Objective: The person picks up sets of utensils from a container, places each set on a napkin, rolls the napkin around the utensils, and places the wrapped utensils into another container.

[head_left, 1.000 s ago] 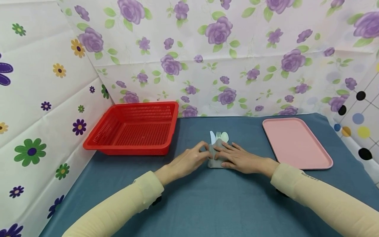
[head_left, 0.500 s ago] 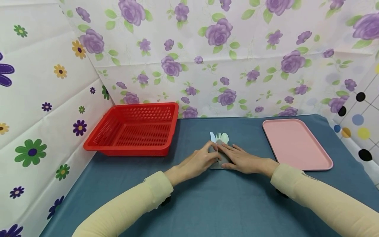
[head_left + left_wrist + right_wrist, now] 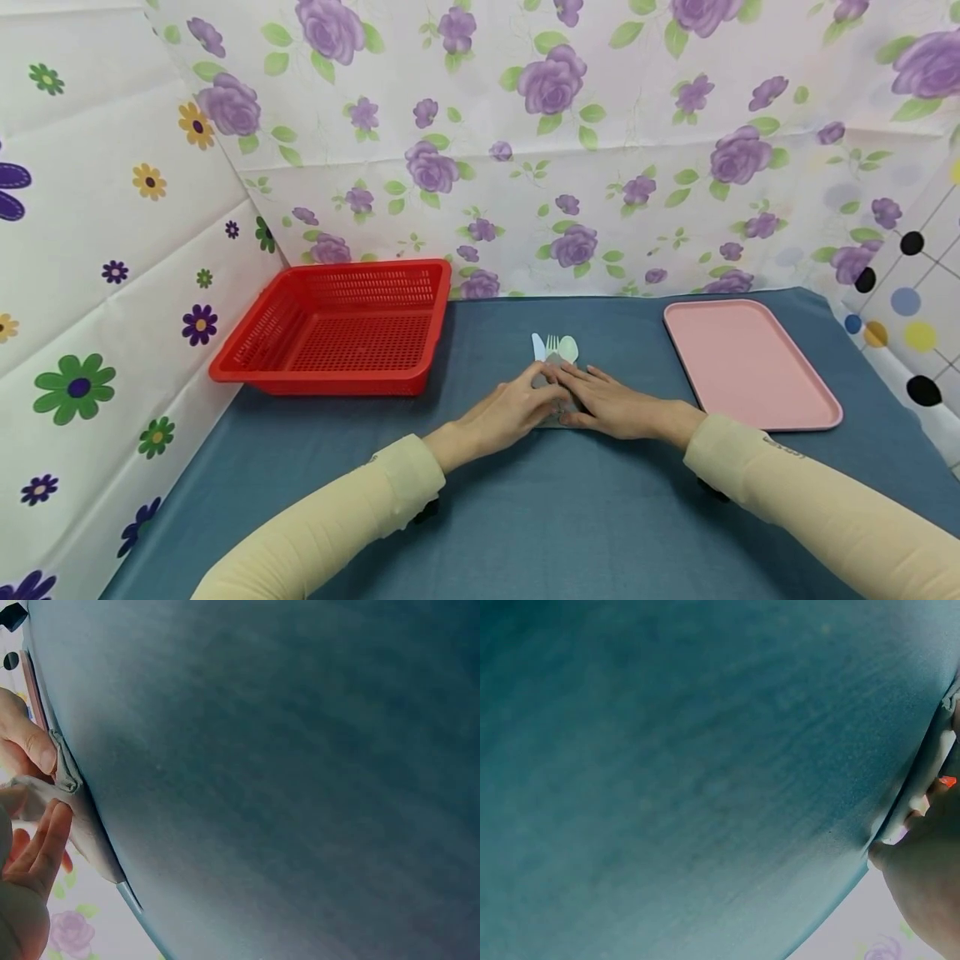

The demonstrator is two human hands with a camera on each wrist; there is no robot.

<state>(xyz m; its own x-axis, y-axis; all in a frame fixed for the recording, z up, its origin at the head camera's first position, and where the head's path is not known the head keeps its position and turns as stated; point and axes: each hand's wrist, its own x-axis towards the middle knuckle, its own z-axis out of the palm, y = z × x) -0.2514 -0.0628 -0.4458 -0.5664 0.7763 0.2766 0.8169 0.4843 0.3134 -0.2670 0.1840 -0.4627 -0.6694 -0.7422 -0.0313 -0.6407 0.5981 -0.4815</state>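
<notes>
Firstly, at the left, a red basket point(image 3: 337, 387) stands on the blue-covered worktop point(image 3: 487, 525). Next comes my left hand point(image 3: 516, 402), whose bent fingers and thumb pinch a raised part of the grey cloth point(image 3: 93, 835). This cloth lies in the middle, under both of my hands, and beyond its far edge one sees the ends of a knife point(image 3: 538, 347), a fork point(image 3: 552, 343) and a spoon point(image 3: 568, 349), side by side in this order. My right hand point(image 3: 611, 406) is not grasping; its fingers lie extended upon the cloth. At the right, apart from the cloth, rests a pink tray point(image 3: 750, 360).
</notes>
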